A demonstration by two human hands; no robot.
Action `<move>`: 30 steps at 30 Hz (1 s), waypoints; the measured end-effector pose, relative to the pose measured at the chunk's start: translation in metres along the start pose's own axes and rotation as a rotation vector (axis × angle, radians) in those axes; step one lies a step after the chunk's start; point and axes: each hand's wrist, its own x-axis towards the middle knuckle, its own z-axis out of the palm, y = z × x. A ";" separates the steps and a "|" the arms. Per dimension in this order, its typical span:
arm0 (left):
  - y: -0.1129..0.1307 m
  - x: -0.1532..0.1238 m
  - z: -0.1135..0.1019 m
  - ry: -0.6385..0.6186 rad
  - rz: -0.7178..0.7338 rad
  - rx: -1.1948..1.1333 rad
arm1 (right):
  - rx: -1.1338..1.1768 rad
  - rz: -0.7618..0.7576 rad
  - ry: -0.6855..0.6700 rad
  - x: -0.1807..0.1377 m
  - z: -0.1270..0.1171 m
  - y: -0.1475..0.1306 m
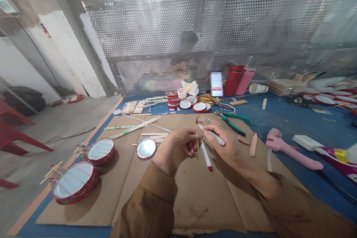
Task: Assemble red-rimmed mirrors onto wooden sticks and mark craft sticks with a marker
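My left hand is closed in a pinch on a thin wooden stick held upright over the cardboard sheet. My right hand is closed around a white marker, its tip close to the stick. A second white marker with a red cap hangs below between the two hands; which hand holds it I cannot tell. A small round mirror lies just left of my left hand.
Red-rimmed round mirrors are stacked at the left. Loose sticks, rubber bands and green pliers lie behind. A pink glue gun lies right. Red and pink flasks stand before a perforated metal screen.
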 end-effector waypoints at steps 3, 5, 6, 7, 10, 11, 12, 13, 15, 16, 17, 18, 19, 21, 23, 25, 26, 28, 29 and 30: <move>-0.002 0.003 -0.001 -0.022 0.012 -0.017 | 0.009 -0.012 0.028 0.000 0.002 0.002; -0.003 0.003 -0.002 -0.028 0.015 -0.015 | 0.007 -0.008 0.030 0.000 0.001 0.001; -0.002 0.003 -0.002 -0.027 0.011 -0.009 | 0.003 0.001 0.023 0.000 0.000 0.000; -0.002 0.002 -0.002 -0.023 0.006 -0.006 | -0.002 0.010 0.010 0.000 -0.002 -0.001; 0.001 0.000 0.000 -0.003 -0.006 -0.009 | -0.005 0.031 -0.017 0.000 -0.004 -0.004; 0.001 0.000 0.000 -0.001 -0.007 -0.009 | -0.002 0.030 -0.014 0.000 -0.003 -0.003; 0.001 -0.001 0.000 -0.002 -0.006 -0.007 | 0.003 0.026 -0.004 0.000 -0.002 -0.002; 0.001 -0.001 0.000 -0.004 -0.006 -0.002 | 0.006 0.021 0.009 0.000 -0.001 -0.001; 0.001 -0.001 0.000 -0.009 -0.006 0.004 | 0.008 0.005 0.027 0.000 0.000 0.001; 0.001 0.000 0.000 -0.007 -0.002 0.003 | 0.007 -0.001 0.030 0.000 0.000 0.000; 0.002 0.000 0.000 -0.005 -0.001 0.004 | 0.004 -0.002 0.024 0.000 -0.001 0.000; 0.002 -0.001 0.000 -0.004 -0.002 0.004 | 0.000 -0.002 0.013 0.000 -0.002 -0.002; 0.003 -0.001 0.000 -0.005 -0.004 0.004 | -0.005 0.002 0.001 0.000 -0.003 -0.005; 0.003 -0.001 0.000 -0.009 -0.008 0.003 | -0.018 0.016 -0.027 0.001 -0.007 -0.010; 0.004 -0.001 0.000 -0.013 -0.009 0.000 | -0.022 0.018 -0.030 0.002 -0.009 -0.013; 0.003 -0.001 0.001 -0.012 -0.008 0.004 | -0.014 0.013 -0.024 0.002 -0.010 -0.014; 0.003 -0.001 0.001 -0.010 -0.011 0.006 | -0.009 0.008 -0.019 0.003 -0.010 -0.014; 0.003 0.000 0.000 -0.003 -0.018 0.007 | -0.006 0.005 -0.015 0.003 -0.010 -0.014; 0.003 0.000 0.000 -0.002 -0.017 0.008 | -0.008 0.005 -0.019 0.003 -0.010 -0.014; 0.003 0.000 0.000 -0.001 -0.013 0.011 | -0.011 0.006 -0.021 0.003 -0.011 -0.015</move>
